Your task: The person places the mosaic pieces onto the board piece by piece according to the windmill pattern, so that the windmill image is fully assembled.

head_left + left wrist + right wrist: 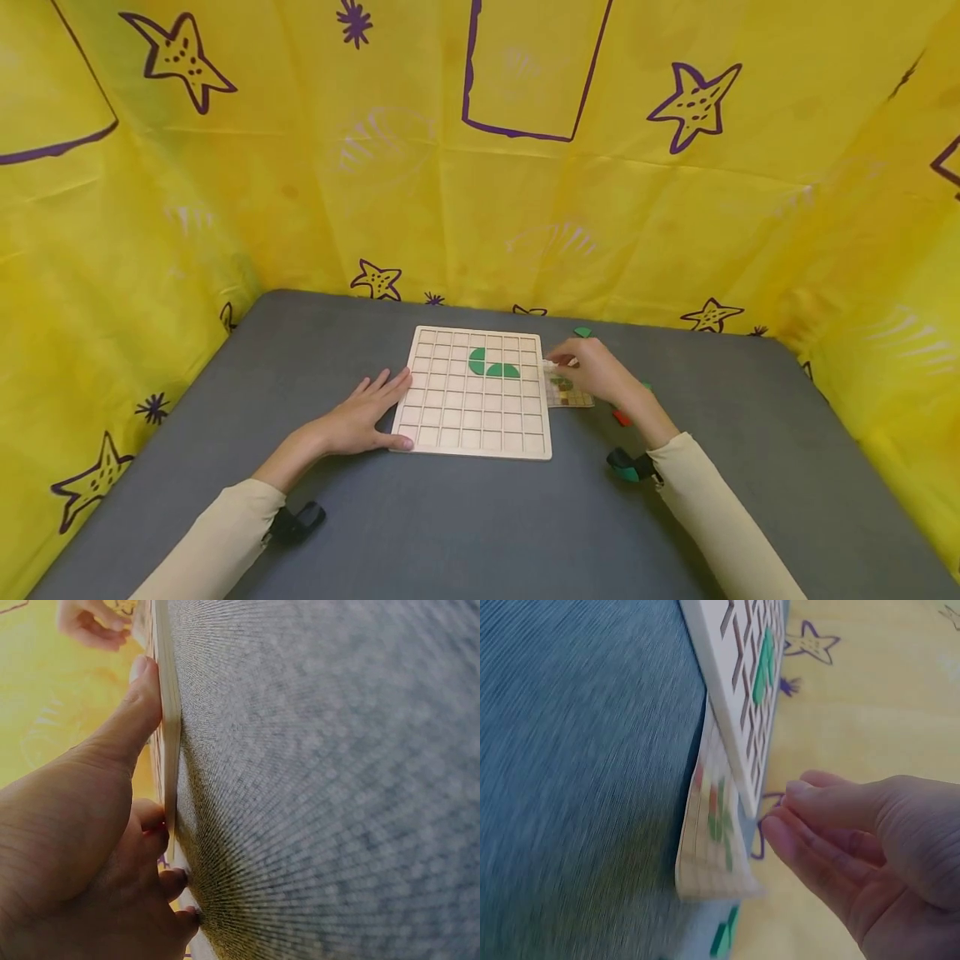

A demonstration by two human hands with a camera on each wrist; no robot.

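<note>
A pale wooden grid board [450, 421] lies on the grey table, with green curved pieces [502, 370] in its upper right part. My left hand [362, 421] rests at the board's left side, fingers spread along the edge and thumb on the near corner. Beside the board's right edge lies a thin printed pattern card [576, 398], partly tucked under the board and bent up at its far end in the right wrist view. Over this card is my right hand [592, 371]. Its thumb and fingers [781, 836] are loosely bent, with a gap between the tips and nothing in them.
A green piece [582, 332] lies beyond the right hand, and a red piece [622, 417] lies under the right forearm. Dark straps [298, 522] hang at both wrists. Yellow cloth [420, 208] with purple starfish drawings surrounds the table's back and sides.
</note>
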